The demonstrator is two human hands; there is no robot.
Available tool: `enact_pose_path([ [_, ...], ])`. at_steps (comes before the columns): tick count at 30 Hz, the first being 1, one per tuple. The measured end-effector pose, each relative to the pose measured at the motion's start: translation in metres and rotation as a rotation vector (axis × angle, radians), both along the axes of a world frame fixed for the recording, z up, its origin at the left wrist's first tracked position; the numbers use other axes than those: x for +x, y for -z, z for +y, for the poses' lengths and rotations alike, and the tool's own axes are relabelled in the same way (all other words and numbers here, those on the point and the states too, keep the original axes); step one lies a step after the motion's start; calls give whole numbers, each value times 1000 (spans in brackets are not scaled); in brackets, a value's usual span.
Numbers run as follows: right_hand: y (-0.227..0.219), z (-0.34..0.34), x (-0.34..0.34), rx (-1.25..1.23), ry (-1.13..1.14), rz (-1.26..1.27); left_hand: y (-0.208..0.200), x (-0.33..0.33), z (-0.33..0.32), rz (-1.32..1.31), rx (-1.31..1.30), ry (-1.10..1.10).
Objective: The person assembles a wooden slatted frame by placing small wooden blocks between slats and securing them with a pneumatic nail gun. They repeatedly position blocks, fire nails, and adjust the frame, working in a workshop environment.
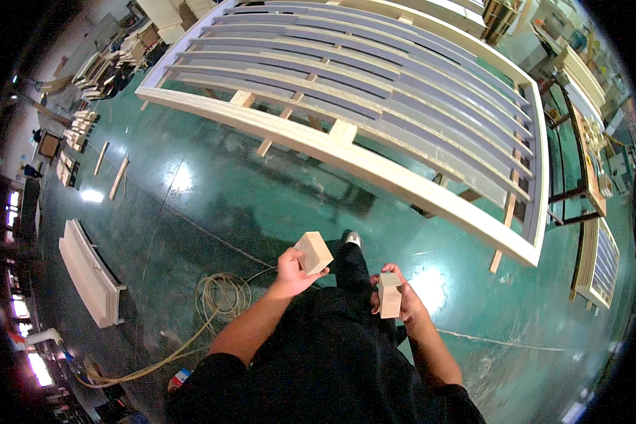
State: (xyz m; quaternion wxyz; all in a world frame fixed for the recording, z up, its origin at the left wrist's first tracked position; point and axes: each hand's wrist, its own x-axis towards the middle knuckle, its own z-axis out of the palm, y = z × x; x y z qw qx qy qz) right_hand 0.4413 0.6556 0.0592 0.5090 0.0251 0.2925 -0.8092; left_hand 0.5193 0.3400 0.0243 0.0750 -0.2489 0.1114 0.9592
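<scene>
My left hand (292, 272) grips a square pale wooden block (314, 251) by its lower corner, held up in front of me. My right hand (401, 297) clasps a second, narrower wooden block (389, 294) upright against the palm. Both hands hover above a glossy green floor (212, 198), with my dark trouser leg and shoe (352, 240) between them. A large pale wooden frame with grey slats (374, 106) lies raised on wooden supports just ahead of me, its near rail (346, 159) running diagonally across the view.
A coiled tan hose (222, 297) lies on the floor at my left. A white slatted panel (88, 272) rests further left. Loose timber strips (119, 177) and stacked wood pieces (85, 127) sit at the far left. Another slatted panel (601, 265) and a metal rack (579, 162) stand right.
</scene>
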Motion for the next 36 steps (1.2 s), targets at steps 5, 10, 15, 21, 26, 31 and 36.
enact_pose_path([
  [5,-34,-59,-107,-191,-103,-51,-65,-66,-37,383,7,52],
  [10,-52,-118,-208,-272,-203,-43,-102,-135,-102,590,-298,43],
  [15,-83,-168,-269,70,-131,169,-105,-167,-145,619,-230,-25],
  [21,-72,-235,-299,385,149,403,-74,-196,-227,516,-288,-86],
  [26,-38,-256,-306,1065,265,820,-91,-251,-326,81,-1269,139],
  [31,-16,-282,-299,1485,342,1280,-123,-322,-416,121,-2004,390],
  [36,-13,-291,-301,1735,251,1161,-103,-374,-434,94,-2098,565],
])
